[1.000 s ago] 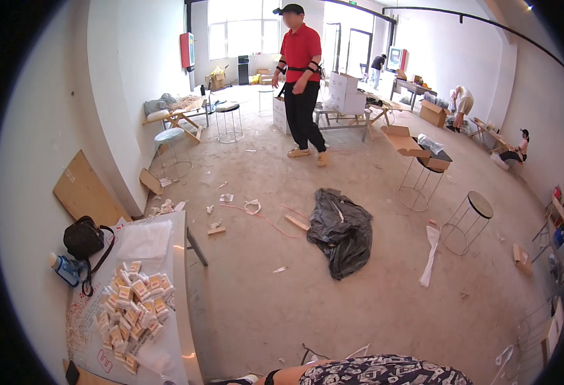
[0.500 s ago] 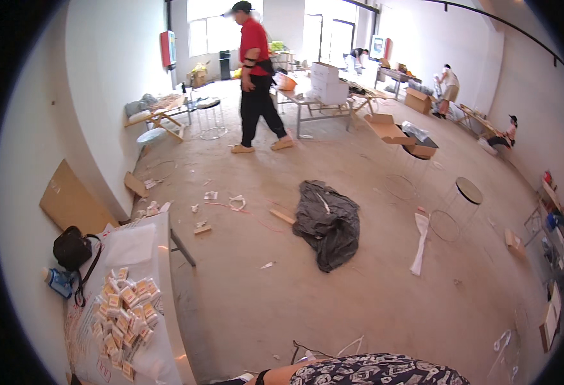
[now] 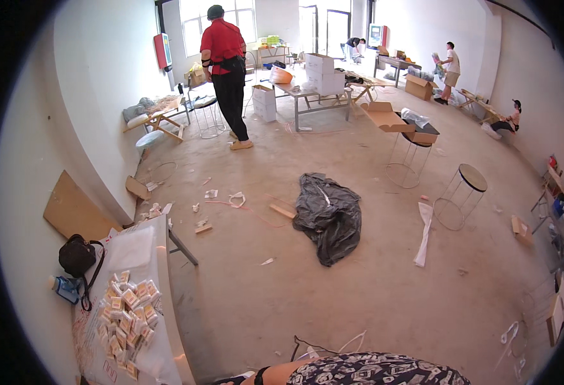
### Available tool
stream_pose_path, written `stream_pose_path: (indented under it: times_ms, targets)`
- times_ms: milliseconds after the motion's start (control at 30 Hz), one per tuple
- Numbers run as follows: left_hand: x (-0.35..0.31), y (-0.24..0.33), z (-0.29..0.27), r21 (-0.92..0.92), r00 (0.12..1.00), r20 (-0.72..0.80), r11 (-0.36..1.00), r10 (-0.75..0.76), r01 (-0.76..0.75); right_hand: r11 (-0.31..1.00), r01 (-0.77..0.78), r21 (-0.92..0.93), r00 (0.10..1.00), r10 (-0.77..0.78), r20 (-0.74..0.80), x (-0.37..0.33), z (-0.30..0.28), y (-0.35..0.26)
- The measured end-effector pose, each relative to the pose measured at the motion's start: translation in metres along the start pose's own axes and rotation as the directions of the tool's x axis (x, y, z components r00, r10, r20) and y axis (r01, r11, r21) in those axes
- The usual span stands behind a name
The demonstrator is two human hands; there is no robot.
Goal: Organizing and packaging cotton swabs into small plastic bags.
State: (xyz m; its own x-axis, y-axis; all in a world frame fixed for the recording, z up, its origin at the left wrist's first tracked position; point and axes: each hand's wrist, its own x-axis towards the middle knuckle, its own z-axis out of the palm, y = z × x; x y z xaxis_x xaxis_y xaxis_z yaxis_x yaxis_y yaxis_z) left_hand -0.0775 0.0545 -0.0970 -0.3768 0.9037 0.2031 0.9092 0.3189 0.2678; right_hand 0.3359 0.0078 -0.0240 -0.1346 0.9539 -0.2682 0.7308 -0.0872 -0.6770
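Observation:
Neither of my hands is in view. At the lower edge appear dark patterned cloth [image 3: 378, 369] and a strip of bare skin [image 3: 283, 372] with a black band [image 3: 260, 375] around it. To the left, a white-covered table [image 3: 176, 340] carries a heap of small white-and-yellow packets [image 3: 128, 314]. Behind the heap lies a flat white sheet or bag [image 3: 130, 249]. A black bag [image 3: 77, 256] with a strap and a blue bottle [image 3: 65, 289] are beside it, against the wall.
A crumpled black plastic sheet [image 3: 327, 218] lies mid-floor, near a wood strip [image 3: 282, 211] and a white strip [image 3: 425, 234]. Round stools [image 3: 472, 178] stand right. A person in red [image 3: 224, 48] stands far left of white boxes [image 3: 323, 74]; several other people are farther back.
The person in red has moved left and turned away from me, baring a white carton by the far table. My view has shifted slightly. The packets on the table look unmoved.

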Motion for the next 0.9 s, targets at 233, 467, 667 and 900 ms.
stream_pose_path:
  times_ms: [233,467,667,900]
  targets:
    - [-0.014,-0.021,0.044,-0.084,0.982,0.166,0.993,0.091,-0.077,0.995,0.008,-0.102,0.999,-0.005,0.037,-0.005,0.009,0.010]
    - [-0.030,-0.058,0.060,0.005,0.969,0.158,0.981,0.189,-0.192,0.995,0.063,-0.076,0.998,-0.063,-0.003,-0.019,0.006,0.003]
    - [-0.074,0.006,0.002,-0.017,0.939,0.330,0.996,0.092,-0.092,0.993,0.101,-0.057,0.994,-0.098,0.051,-0.029,0.002,0.008]
    - [-0.113,0.054,-0.045,0.041,0.930,0.259,0.959,0.262,-0.282,0.995,0.048,-0.090,0.997,-0.042,0.068,-0.040,-0.005,0.003]
